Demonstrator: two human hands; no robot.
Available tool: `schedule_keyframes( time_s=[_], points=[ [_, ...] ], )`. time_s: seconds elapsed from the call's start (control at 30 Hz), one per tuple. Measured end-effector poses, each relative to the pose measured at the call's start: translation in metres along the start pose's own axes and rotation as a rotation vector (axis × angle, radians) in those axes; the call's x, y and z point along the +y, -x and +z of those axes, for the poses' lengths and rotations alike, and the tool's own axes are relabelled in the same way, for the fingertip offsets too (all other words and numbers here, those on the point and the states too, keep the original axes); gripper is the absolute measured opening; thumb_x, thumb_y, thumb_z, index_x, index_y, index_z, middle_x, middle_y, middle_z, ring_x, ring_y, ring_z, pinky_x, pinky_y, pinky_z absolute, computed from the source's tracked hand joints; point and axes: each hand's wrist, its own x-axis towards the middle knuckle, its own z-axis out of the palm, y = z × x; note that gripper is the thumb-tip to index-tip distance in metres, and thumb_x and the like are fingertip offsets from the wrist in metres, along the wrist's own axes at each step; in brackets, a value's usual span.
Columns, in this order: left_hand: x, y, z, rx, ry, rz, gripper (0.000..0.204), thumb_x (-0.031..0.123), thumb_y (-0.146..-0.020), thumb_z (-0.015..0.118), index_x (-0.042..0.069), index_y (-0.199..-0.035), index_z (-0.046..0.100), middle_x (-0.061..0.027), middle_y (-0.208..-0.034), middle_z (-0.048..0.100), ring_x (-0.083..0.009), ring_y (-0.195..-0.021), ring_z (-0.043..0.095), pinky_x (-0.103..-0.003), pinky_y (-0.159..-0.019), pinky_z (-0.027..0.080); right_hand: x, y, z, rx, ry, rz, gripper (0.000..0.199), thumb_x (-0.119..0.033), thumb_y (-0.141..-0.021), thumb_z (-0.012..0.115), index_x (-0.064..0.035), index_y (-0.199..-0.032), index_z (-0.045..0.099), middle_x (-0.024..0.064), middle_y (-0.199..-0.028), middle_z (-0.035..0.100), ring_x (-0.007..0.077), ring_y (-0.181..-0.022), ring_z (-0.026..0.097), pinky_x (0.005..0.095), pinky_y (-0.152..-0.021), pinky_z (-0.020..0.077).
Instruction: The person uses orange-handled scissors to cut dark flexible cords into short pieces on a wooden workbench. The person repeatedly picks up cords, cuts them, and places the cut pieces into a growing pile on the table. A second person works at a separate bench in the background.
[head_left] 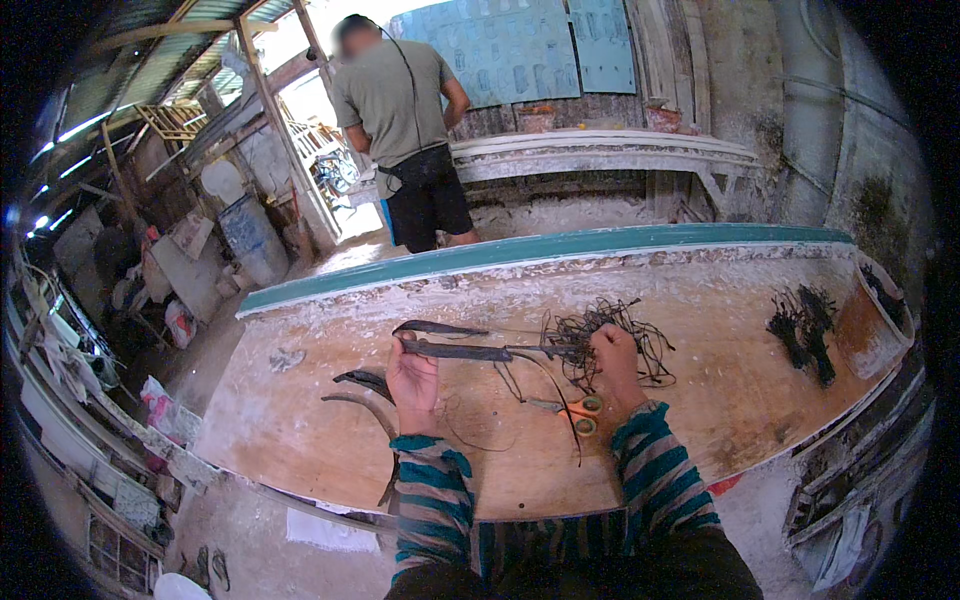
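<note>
A dark, flat strip (460,351) is stretched above the wooden tabletop between my hands. My left hand (414,382) pinches its wide end, where part of the strip loops back over. Closed around the narrower far end is my right hand (614,362), beside a loose tangle of thin black cords (655,345). Fingers hide just what the right hand grips. Below the strip lie scissors with orange handles (582,412), a thin curved strip across them. Several dark curved strips (362,403) rest by my left wrist.
Tied bundles of black cord (805,335) lie at the right, near a board standing at the table's end. A teal-edged ledge (560,242) runs along the far side. Beyond it another person (405,110) stands facing away, near a long white bench (600,150).
</note>
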Motion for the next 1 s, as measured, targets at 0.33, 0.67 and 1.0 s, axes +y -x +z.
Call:
schedule_keyframes(
  time_s=[0.33, 0.67, 1.0],
  points=[
    [0.019, -0.005, -0.022, 0.102, 0.078, 0.045, 0.016, 0.02, -0.09, 0.051, 0.007, -0.084, 0.058, -0.0044, -0.078, 0.062, -0.0136, -0.068, 0.057, -0.026, -0.06, 0.049, 0.018, -0.019, -0.031, 0.164, -0.654, 0.297, 0.017, -0.022, -0.081, 0.053, -0.0121, -0.069, 0.046, -0.0006, -0.055, 0.047, 0.0093, -0.046, 0.045, 0.0246, -0.043, 0.0365],
    [-0.02, 0.001, 0.005, 0.364, -0.456, -0.189, 0.004, 0.015, -0.084, 0.059, 0.011, -0.083, 0.057, 0.0024, -0.073, 0.059, -0.0058, -0.057, 0.054, -0.016, -0.044, 0.044, -0.022, 0.015, 0.004, -0.523, -0.077, 0.229, 0.016, -0.017, -0.08, 0.054, -0.0053, -0.07, 0.05, -0.0007, -0.06, 0.045, 0.0087, -0.051, 0.045, 0.0245, -0.045, 0.0358],
    [-0.059, 0.019, 0.017, 0.056, -0.898, -0.538, 0.008, 0.012, -0.081, 0.063, 0.01, -0.089, 0.062, 0.006, -0.071, 0.058, -0.0028, -0.057, 0.051, -0.017, -0.047, 0.039, -0.03, 0.033, 0.016, -0.51, 0.496, -0.259, 0.019, -0.019, -0.08, 0.058, -0.0032, -0.091, 0.058, 0.0181, -0.071, 0.058, 0.0307, -0.063, 0.057, 0.0375, -0.059, 0.0444]
  ],
)
